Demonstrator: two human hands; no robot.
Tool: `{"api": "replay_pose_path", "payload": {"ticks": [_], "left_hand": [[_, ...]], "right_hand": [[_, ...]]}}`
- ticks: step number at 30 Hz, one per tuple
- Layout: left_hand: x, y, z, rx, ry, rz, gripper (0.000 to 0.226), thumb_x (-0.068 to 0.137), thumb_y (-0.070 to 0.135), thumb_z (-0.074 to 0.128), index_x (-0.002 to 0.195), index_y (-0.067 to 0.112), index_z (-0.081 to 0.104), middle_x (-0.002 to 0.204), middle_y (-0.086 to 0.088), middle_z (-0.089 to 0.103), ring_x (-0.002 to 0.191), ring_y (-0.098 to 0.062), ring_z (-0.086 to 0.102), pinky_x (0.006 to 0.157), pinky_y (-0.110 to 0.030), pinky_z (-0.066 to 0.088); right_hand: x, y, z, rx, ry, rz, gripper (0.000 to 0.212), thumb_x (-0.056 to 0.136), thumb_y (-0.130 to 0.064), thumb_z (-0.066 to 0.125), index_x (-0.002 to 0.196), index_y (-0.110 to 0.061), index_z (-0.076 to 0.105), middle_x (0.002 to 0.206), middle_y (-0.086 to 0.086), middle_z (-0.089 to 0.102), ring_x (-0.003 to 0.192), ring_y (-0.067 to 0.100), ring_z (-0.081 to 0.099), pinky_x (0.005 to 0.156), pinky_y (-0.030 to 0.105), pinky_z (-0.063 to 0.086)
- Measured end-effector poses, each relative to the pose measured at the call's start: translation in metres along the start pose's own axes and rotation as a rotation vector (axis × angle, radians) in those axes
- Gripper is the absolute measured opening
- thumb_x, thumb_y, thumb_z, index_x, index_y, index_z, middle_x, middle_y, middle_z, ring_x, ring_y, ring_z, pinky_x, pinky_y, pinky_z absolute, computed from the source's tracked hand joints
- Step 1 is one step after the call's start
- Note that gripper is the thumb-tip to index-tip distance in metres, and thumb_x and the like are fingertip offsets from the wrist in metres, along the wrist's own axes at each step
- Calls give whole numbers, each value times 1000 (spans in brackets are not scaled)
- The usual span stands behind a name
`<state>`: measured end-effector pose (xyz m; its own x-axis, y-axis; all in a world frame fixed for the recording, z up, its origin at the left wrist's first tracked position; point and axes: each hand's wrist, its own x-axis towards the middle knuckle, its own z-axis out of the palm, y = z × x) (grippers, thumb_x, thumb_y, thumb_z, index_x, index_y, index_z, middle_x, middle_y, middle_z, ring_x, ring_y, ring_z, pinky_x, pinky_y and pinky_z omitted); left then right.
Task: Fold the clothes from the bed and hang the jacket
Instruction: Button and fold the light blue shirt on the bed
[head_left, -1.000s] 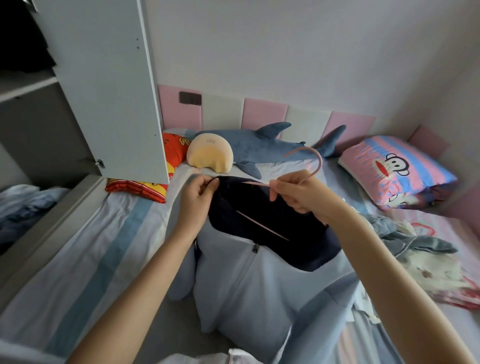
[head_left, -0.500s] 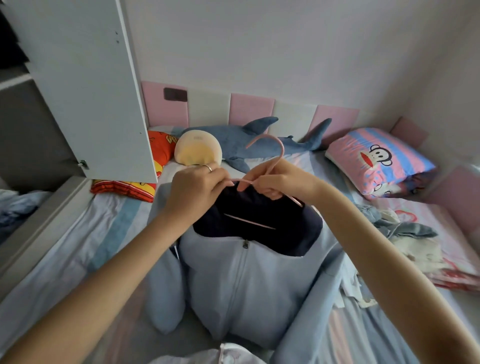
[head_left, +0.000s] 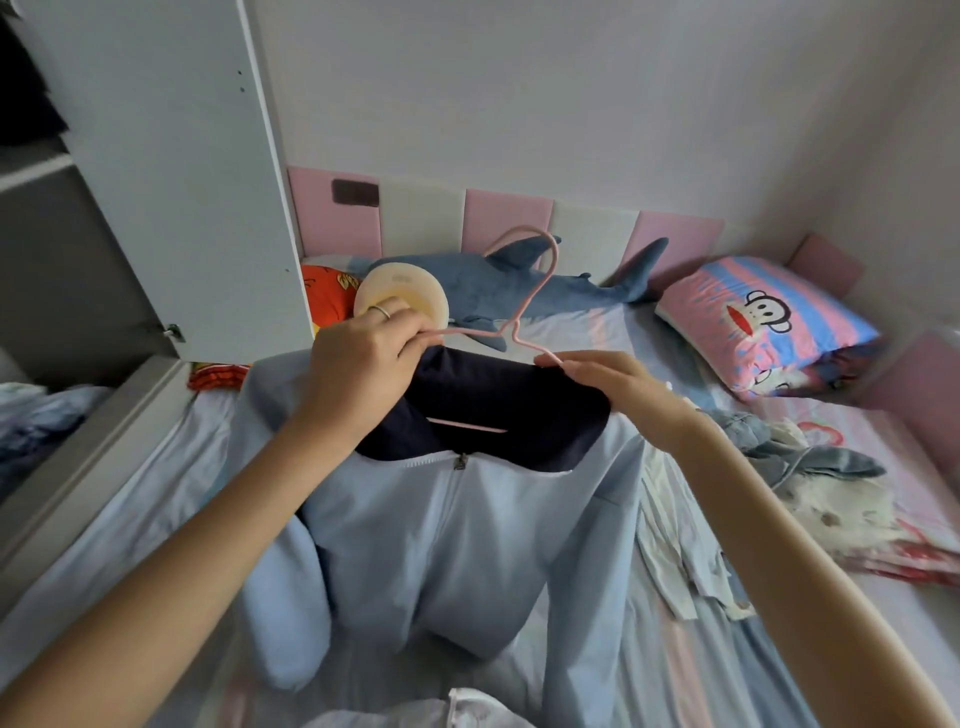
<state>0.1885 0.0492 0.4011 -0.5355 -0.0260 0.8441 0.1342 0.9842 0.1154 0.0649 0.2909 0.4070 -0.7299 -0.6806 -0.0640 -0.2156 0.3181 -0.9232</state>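
Note:
A light blue zip jacket (head_left: 441, 545) with a dark navy lining is held up over the bed (head_left: 130, 519). A pink wire hanger (head_left: 530, 291) sits inside its collar, with the hook sticking up and the lower bar visible against the lining. My left hand (head_left: 363, 369) grips the jacket's left shoulder together with the hanger's arm. My right hand (head_left: 613, 384) pinches the right shoulder over the hanger's other arm. More clothes (head_left: 810, 467), grey and white, lie crumpled on the bed to the right.
An open white wardrobe door (head_left: 171, 171) stands at the left, with shelves behind it. A shark plush (head_left: 483, 286), a round cream cushion (head_left: 400, 301), a red-orange pillow (head_left: 327, 296) and a monkey-print pillow (head_left: 769, 322) lie along the padded headboard. White cloth (head_left: 457, 712) shows at the bottom edge.
The hanger's arms have gone into the jacket's shoulders and my hands have spread apart along them. The hook now stands upright and the jacket is lifted higher.

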Motion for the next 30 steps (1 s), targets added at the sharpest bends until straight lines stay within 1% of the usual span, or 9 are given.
{"api": "replay_pose_path", "payload": {"ticks": [4,8,11,14,18,22,26,28,30], "left_hand": [[0,-2,-10,36,31,61,20,90,23,64,76,9,69,73,-3,65,53,-26,58,40,-35,43],[4,5,-16,67,18,111,19,91,21,64,77,9,69,76,-2,67,53,-26,59,40,-33,42],[6,-2,-20,91,12,82,15,90,21,65,80,12,70,81,-1,69,54,-24,60,41,-31,42],[0,-14,-23,97,0,63,15,94,19,59,90,13,72,85,-1,71,59,-23,63,43,-33,46],[-5,-20,-26,105,-57,116,29,86,6,53,106,16,72,94,0,72,61,-22,65,42,-34,48],[-6,-22,-26,86,-186,131,37,85,10,40,104,13,71,94,-1,68,49,-25,56,39,-29,44],[-4,-24,-27,131,-240,69,26,81,3,43,93,8,65,88,-8,63,45,-27,49,40,-26,36],[0,-25,-29,148,-233,-25,26,73,-9,52,92,5,63,87,-11,62,48,-31,51,43,-28,37],[4,-26,-30,160,-225,-119,31,69,-14,54,94,2,62,85,-14,61,52,-35,54,47,-32,39]], "right_hand": [[20,-10,-3,56,-103,115,32,87,-43,62,109,-21,69,110,5,70,104,22,63,90,34,49],[36,-44,2,-305,-451,114,26,77,-29,74,99,-17,69,94,-8,73,91,6,67,82,20,51],[40,-63,13,-645,-388,-62,28,73,-20,81,60,-29,57,53,-20,56,52,-4,52,56,9,37],[40,-62,12,-695,-222,-350,44,78,-15,78,48,-34,51,42,-20,46,44,1,42,49,12,31],[32,-57,13,-857,-183,-649,18,86,-7,65,69,-8,68,47,-16,49,51,2,48,52,12,33],[25,-49,15,-935,-176,-662,25,89,-8,56,106,-16,73,75,1,71,60,10,50,60,15,38],[11,-44,16,-644,-172,-395,37,99,-11,47,129,-30,56,111,-1,68,93,12,63,84,26,51],[0,-35,10,-302,-291,-185,38,92,-23,63,125,-36,50,112,-6,65,99,6,62,84,21,52],[-10,-25,7,-319,-336,-162,60,72,-29,81,122,-39,48,113,-11,65,104,-2,60,90,16,47]]}}
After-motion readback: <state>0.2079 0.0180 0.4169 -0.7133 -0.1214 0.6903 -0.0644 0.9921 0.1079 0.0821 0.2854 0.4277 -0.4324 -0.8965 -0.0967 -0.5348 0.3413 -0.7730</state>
